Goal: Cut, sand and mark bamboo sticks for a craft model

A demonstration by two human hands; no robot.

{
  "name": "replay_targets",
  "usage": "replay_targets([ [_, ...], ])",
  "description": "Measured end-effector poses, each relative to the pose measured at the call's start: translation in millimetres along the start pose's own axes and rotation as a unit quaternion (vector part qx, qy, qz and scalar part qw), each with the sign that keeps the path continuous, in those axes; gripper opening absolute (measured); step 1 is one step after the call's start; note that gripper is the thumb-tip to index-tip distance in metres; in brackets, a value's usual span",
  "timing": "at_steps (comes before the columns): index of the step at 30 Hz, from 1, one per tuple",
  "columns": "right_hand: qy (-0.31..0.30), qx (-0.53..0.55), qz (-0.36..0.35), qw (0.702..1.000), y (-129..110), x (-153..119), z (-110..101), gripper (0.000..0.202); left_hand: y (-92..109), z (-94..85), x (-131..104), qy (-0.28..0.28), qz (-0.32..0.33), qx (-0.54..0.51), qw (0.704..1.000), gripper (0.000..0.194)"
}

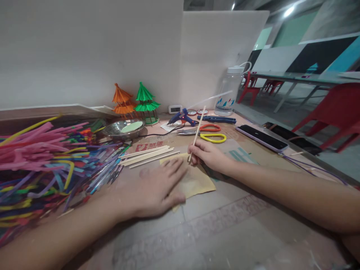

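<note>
My right hand (206, 155) pinches a thin wooden stick (197, 131), which slants up from the fingers with its lower end close to a yellowish sheet (201, 182) that looks like sandpaper. Palm down, my left hand (160, 183) lies with fingers spread over the left side of that sheet, hiding part of it. Several more wooden sticks (149, 155) lie in a loose bundle just beyond my left hand. Past the right hand are scissors (212, 138) with red and yellow handles.
Coloured pipe cleaners (42, 150) heap up on the left. Behind stand a metal bowl (111, 129), orange (122, 99) and green (146, 101) pagoda models, a timer (175, 109), a blue glue gun (184, 118) and a water bottle (227, 90). A phone (261, 138) lies right.
</note>
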State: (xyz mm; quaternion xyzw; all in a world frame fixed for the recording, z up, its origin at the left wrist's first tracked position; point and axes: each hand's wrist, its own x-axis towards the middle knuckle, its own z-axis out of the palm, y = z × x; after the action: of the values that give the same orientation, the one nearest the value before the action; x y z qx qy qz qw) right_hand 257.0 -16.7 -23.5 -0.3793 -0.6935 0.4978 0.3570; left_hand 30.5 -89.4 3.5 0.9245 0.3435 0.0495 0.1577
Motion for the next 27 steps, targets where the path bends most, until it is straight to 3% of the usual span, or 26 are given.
replay_targets([
  [3, 0.011, -0.012, 0.005, 1.000, -3.2, -0.3, 2.9, 0.018, 21.3, -12.9, -4.9, -0.083, 0.084, -0.160, 0.980, 0.043],
  [5, 0.012, -0.018, 0.009, 1.000, -5.7, -1.3, 4.8, 0.018, 25.6, -16.9, -2.8, -0.023, 0.049, -0.196, 0.979, 0.044],
  [7, 0.017, -0.048, 0.003, 0.999, -7.4, -2.4, 4.7, 0.018, 19.8, -12.7, 3.1, 0.098, -0.011, -0.120, 0.988, 0.039],
  [8, 0.024, -0.076, -0.006, 0.997, -7.9, -2.8, 3.2, 0.019, 14.1, -8.3, 6.6, 0.127, -0.028, -0.056, 0.990, 0.043],
  [10, 0.049, -0.152, -0.026, 0.987, -8.3, -2.8, -3.6, 0.021, 0.7, 1.3, 12.3, 0.120, -0.053, 0.036, 0.991, 0.057],
  [13, 0.105, -0.245, -0.031, 0.963, -7.6, 0.5, -21.7, 0.025, -17.8, 9.6, 15.8, 0.100, -0.097, 0.094, 0.986, 0.067],
  [19, 0.153, -0.249, 0.007, 0.956, 0.7, 16.2, -48.8, 0.027, -41.9, 11.1, 21.5, 0.096, -0.150, 0.144, 0.973, 0.080],
  [27, 0.151, -0.307, 0.007, 0.939, -4.9, 12.2, -54.6, 0.027, -33.5, 6.5, 47.4, 0.053, -0.070, 0.109, 0.990, 0.075],
])
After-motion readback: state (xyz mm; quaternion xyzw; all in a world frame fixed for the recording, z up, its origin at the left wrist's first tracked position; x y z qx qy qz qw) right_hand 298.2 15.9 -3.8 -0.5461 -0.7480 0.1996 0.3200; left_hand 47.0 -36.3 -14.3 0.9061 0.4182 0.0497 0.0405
